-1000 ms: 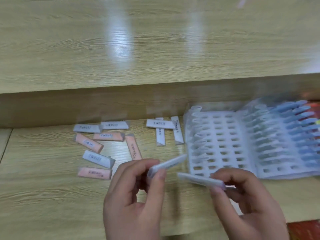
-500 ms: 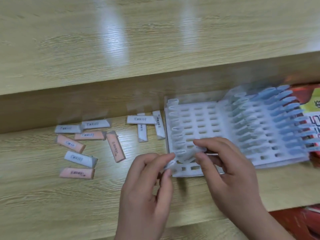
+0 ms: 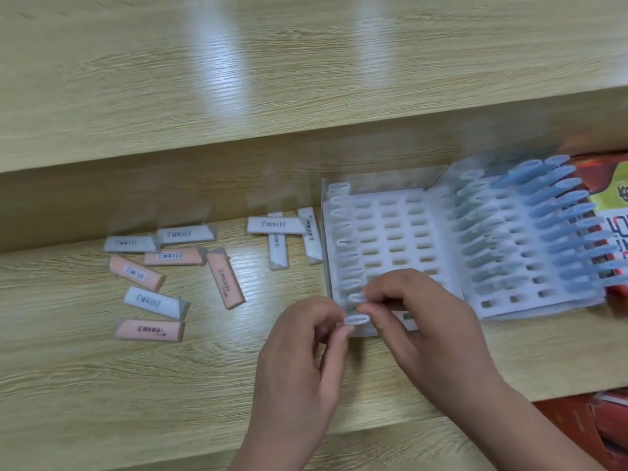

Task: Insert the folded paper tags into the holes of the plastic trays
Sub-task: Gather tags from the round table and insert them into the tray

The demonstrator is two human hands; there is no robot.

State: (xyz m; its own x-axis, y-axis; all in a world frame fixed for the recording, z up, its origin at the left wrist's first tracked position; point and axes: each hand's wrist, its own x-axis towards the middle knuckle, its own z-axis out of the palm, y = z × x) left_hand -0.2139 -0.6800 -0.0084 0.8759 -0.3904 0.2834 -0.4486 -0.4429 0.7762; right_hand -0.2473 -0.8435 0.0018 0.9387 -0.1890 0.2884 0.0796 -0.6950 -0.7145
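Note:
A white plastic tray [image 3: 394, 232] lies open on the lower wooden shelf. Its left column holds several upright white tags. The adjoining tray [image 3: 509, 300] on the right carries rows of blue tags [image 3: 557, 212]. At the left tray's front-left corner a white folded tag [image 3: 356, 320] stands end-up. My left hand [image 3: 302, 362] pinches it from the left. My right hand [image 3: 424, 328] holds it from the right with thumb and curled fingers. Loose white tags [image 3: 282, 226] and pink tags [image 3: 224, 278] lie on the shelf to the left.
An upper wooden shelf [image 3: 306, 79] overhangs the back of the work area. A red and green printed box [image 3: 608, 195] sits under the right tray. Red packaging [image 3: 584, 423] shows below the shelf's front edge at the right.
Both hands moved from in front of the tray to its front-left corner. The tag from my right hand now stands in the left column. My left hand's tag turned upright at the corner.

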